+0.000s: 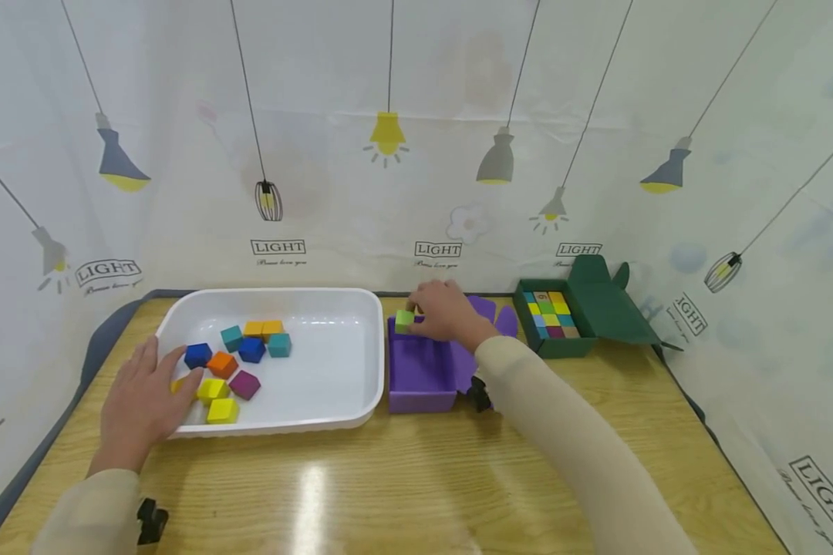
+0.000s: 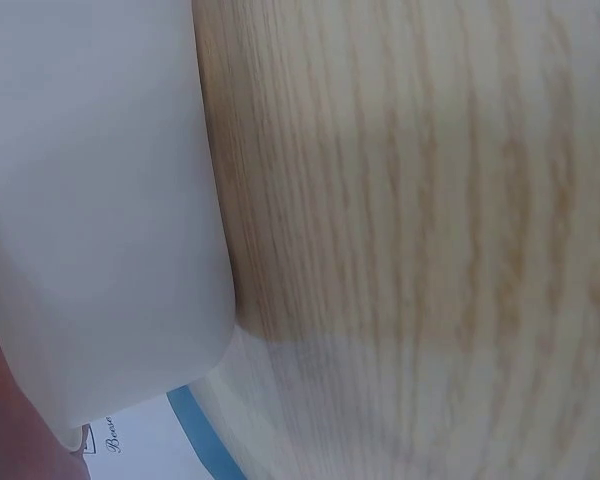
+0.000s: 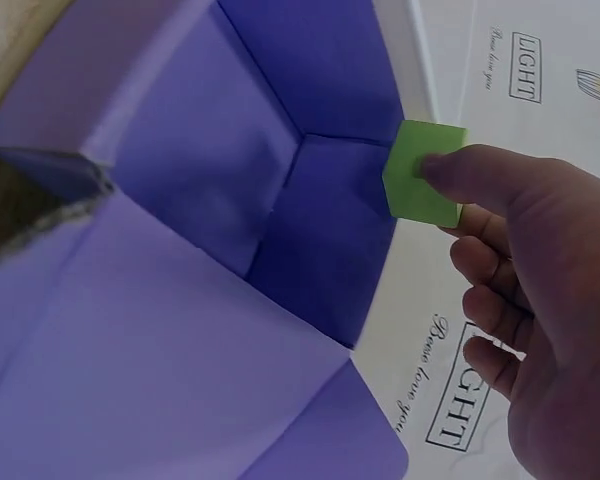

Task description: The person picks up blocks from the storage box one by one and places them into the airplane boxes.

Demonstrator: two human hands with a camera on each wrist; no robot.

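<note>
"LIGHT" is printed repeatedly on the backdrop point(image 1: 333, 193) behind the grip — the small script beneath perhaps reads "Beese love you". The right hand point(image 1: 446, 312) pinches a light green block point(image 1: 404, 321) between thumb and fingers, at the purple box's point(image 1: 422, 401) far edge; its open inside lies just nearer than the grip. Left of that, the white tray point(image 1: 333, 370) offers room along its right side — the left hand point(image 1: 139, 401) lies over its left rim, fingers extended. The wooden table point(image 1: 375, 486) stretches nearer.
</note>
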